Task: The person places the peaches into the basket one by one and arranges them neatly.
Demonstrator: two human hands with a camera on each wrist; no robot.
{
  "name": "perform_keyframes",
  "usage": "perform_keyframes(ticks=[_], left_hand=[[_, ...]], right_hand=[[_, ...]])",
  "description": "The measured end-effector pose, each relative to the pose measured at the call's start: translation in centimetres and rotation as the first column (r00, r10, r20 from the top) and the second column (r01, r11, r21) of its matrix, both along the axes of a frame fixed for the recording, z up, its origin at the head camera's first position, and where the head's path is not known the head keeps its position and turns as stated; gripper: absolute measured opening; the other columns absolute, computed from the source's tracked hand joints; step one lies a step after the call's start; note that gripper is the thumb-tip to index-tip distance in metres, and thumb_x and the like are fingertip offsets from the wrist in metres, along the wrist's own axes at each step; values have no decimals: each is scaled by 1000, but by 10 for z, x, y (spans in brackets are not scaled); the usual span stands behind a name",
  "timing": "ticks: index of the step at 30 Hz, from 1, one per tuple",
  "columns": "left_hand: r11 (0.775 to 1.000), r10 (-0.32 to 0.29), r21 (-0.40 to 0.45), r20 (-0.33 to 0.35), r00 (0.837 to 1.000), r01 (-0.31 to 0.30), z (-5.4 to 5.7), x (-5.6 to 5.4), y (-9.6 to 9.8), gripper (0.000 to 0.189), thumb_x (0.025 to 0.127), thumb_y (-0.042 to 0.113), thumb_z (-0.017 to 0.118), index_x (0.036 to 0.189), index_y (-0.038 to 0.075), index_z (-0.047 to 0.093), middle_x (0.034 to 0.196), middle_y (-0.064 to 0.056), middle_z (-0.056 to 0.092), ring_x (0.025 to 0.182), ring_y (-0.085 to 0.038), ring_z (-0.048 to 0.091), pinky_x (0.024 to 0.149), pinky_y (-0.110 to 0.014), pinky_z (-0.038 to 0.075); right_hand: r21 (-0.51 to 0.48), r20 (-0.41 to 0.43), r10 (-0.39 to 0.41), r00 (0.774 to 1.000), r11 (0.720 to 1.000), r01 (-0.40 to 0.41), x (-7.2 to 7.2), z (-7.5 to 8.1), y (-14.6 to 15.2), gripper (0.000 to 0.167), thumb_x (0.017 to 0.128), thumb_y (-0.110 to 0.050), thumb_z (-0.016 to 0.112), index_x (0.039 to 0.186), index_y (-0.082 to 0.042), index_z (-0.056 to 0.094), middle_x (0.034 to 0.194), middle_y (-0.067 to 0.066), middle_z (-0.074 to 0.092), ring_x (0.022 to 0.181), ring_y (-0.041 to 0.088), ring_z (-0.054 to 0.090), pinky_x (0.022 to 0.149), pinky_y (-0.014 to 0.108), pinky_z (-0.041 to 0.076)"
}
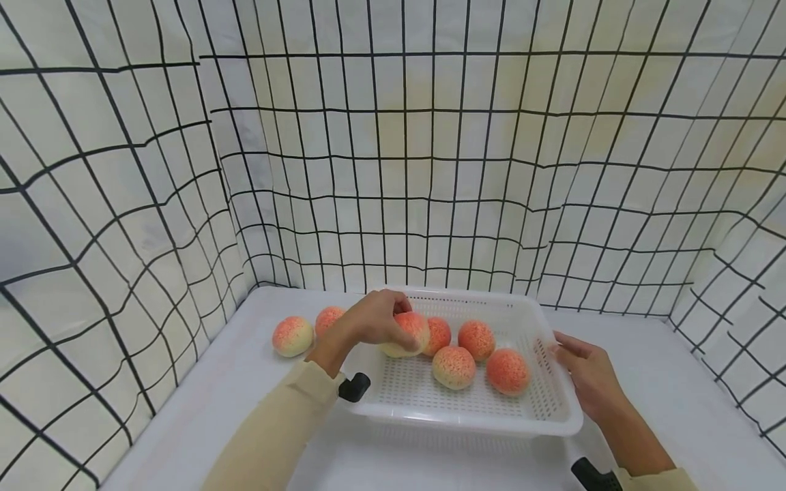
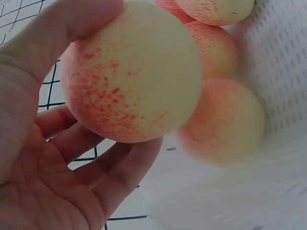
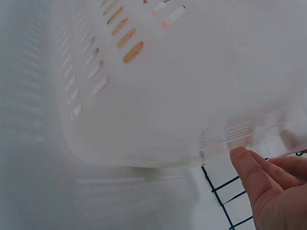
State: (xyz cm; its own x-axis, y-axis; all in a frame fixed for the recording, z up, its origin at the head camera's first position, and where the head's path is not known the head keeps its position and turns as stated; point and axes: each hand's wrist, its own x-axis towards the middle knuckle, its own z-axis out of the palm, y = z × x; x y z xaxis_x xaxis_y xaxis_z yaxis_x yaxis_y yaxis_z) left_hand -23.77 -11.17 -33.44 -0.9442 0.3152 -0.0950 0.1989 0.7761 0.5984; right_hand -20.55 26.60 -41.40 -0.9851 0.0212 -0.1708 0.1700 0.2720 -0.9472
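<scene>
My left hand point(image 1: 376, 319) holds a peach point(image 2: 132, 72) with red speckles on pale yellow skin, thumb on one side and fingers on the other. It is over the left part of a white plastic basket point(image 1: 454, 412). Several more peaches lie inside, among them a front one point(image 1: 454, 367) and a right one point(image 1: 508, 372). At the basket's right side, my right hand point(image 1: 586, 375) grips the rim. From the right wrist view, its fingertips point(image 3: 238, 154) meet the outside of the translucent slotted wall; the thumb's contact is unclear there.
Two peaches lie on the white table point(image 1: 245, 409) left of the basket, one nearer point(image 1: 293, 336) and one partly behind the left forearm point(image 1: 328, 318). A black wire grid point(image 1: 399, 157) backed by white cloth encloses the back and both sides.
</scene>
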Motion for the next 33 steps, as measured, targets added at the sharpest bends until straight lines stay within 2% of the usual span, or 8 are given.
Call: perform_keyframes(ticks=[10,17,27,33], left_hand=[[995,-39,-91,44,998,43,-8,-3,12,43,69,25,93,102,17,68,102,1,67,94,-19,61,79,-33,53],[986,-70,-145,85,994,82,-12,-5,20,44,67,22,97,100,19,68,103,1,68,96,-19,60,84,-36,54],[947,-144,-272,119,982,172,-18,-6,28,44,67,22,97,101,24,69,108,5,70,100,-16,60,89,-37,54],[927,-148,-333,92,985,170,-19,-7,31,43,69,22,96,102,23,70,104,7,69,98,-15,59,89,-35,54]], right_hand=[[-6,13,-13,1000,1000,13,0,-1,2,62,111,-34,51,164,-9,30,163,27,39,108,10,71,89,34,63],[-23,27,-20,999,1000,21,0,-1,1,61,110,-32,52,164,-10,31,164,25,39,110,12,71,91,36,63],[-19,32,-26,999,999,26,-1,-2,1,62,110,-33,54,164,-11,32,164,25,39,112,14,72,92,37,63],[-21,31,-24,999,999,25,-1,-3,1,63,109,-35,54,164,-12,32,164,24,39,112,14,72,92,37,63]])
